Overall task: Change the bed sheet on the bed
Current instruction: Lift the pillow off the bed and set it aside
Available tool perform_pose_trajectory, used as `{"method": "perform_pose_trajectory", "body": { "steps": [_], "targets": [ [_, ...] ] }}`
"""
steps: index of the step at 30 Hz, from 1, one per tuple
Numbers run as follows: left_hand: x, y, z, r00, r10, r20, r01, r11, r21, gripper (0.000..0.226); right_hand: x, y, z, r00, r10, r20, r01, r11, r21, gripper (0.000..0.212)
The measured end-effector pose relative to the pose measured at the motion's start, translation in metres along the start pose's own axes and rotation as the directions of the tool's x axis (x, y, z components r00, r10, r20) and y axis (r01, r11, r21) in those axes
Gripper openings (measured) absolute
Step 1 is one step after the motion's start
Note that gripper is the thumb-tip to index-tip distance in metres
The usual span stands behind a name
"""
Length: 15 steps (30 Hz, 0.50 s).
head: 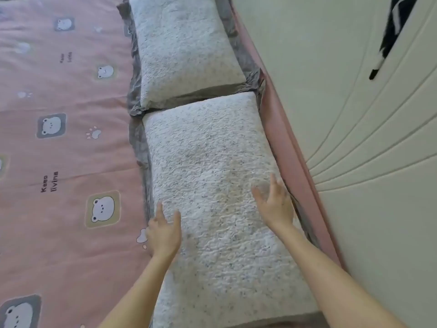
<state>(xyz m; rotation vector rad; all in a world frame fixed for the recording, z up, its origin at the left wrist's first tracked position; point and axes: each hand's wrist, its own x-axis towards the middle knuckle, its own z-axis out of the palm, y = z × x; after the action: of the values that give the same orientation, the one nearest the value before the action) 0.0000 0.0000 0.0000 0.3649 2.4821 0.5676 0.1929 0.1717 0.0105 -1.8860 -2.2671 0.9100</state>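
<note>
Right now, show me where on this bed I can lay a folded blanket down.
Free: the wide pink sheet, bare to the left of the far pillow and near pillow. Crowded: the strip along the headboard, which those two fill end to end, with the left hand and right hand open at the near one.

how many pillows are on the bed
2. The near pillow lies between the left hand and right hand; the far pillow lies beyond it, along the headboard. More may lie outside the frame.
</note>
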Motion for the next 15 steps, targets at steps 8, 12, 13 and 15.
{"method": "perform_pose_trajectory", "body": {
  "steps": [8, 12, 13, 15],
  "targets": [
    [0.078, 0.014, 0.043, 0.982, -0.162, -0.094, 0.156, 0.985, -0.072, 0.081, 0.073, -0.006, 0.057, 0.992, -0.01, -0.125, -0.018, 0.976, -0.219, 0.103],
    [0.077, 0.017, 0.048, 0.964, -0.164, -0.21, 0.151, 0.986, -0.075, 0.089, 0.072, -0.005, 0.061, 0.951, -0.105, -0.291, 0.035, 0.971, -0.238, 0.092],
    [0.073, 0.019, 0.045, 0.961, -0.16, -0.225, 0.145, 0.986, -0.08, 0.088, 0.071, -0.005, 0.057, 0.952, -0.125, -0.28, 0.056, 0.969, -0.242, 0.088],
    [0.063, 0.028, 0.032, 0.958, -0.147, -0.245, 0.127, 0.987, -0.097, 0.081, 0.068, -0.01, 0.043, 0.964, -0.144, -0.222, 0.081, 0.96, -0.268, 0.077]
  ]
}}
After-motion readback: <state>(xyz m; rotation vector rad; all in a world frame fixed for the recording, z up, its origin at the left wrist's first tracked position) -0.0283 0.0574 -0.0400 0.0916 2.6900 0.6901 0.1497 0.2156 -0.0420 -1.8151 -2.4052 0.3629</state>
